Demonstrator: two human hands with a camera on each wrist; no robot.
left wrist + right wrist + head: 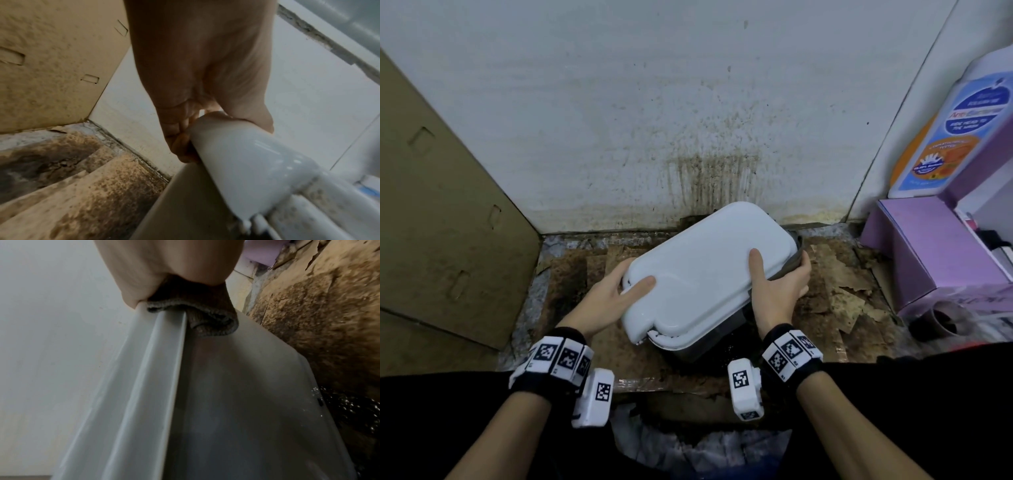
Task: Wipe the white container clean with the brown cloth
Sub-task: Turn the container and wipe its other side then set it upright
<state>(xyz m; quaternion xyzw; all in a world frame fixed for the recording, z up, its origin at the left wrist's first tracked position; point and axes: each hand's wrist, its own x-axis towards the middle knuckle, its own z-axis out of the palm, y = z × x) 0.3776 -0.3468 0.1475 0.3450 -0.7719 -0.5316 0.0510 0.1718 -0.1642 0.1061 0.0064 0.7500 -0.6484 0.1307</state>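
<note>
The white container (709,270) with its rounded lid lies tilted between both hands, above the stained floor. My left hand (616,291) grips its left edge, thumb on the lid and fingers curled under the rim (236,146). My right hand (777,281) holds the right side, thumb on the lid, fingers wrapped round the side wall with the brown cloth (792,262) bunched under them. In the right wrist view the cloth (197,314) is pressed against the container's wall (236,402) just below the lid edge.
A cardboard sheet (441,219) leans at the left. The white wall (688,102) behind is splashed with brown stains. The floor (842,284) is covered in torn, dirty cardboard. A purple box (941,253) and a labelled bottle (955,130) stand at the right, a dark cup (941,322) below them.
</note>
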